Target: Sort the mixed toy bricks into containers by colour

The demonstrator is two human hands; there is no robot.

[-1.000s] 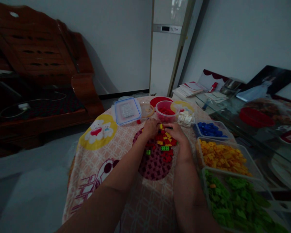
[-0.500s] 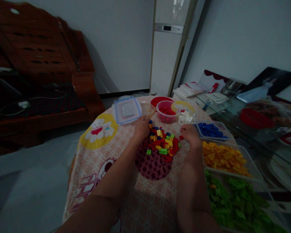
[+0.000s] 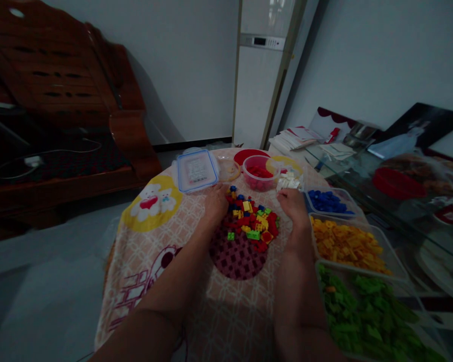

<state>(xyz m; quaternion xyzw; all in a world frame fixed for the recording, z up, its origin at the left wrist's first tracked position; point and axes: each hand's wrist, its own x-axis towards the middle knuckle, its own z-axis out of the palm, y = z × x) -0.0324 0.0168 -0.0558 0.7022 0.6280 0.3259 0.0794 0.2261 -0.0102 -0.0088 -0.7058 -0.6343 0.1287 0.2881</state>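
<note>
A loose pile of toy building bricks [image 3: 251, 218], in red, yellow, green and blue, lies on the tablecloth between my hands. At its left edge my left hand [image 3: 216, 202] rests low, back upward; its fingers are too dark and hidden to read. My right hand [image 3: 293, 203] is right of the pile with curled, closed fingers, and whatever is in them is hidden. Just beyond it stand a clear round bowl [image 3: 276, 184] of red bricks and a small heap of white bricks [image 3: 290, 180].
On the right stand clear boxes of blue bricks [image 3: 326, 202], yellow bricks [image 3: 345, 246] and green bricks [image 3: 370, 311]. A blue-rimmed lid [image 3: 197, 171] and a red round lid [image 3: 249, 155] lie at the back. Beyond the boxes is a cluttered glass table [image 3: 366, 173].
My right hand has moved slightly away from me, toward the bowl and white bricks; the red piece by its fingertips no longer shows. My left hand has shifted slightly left from the pile.
</note>
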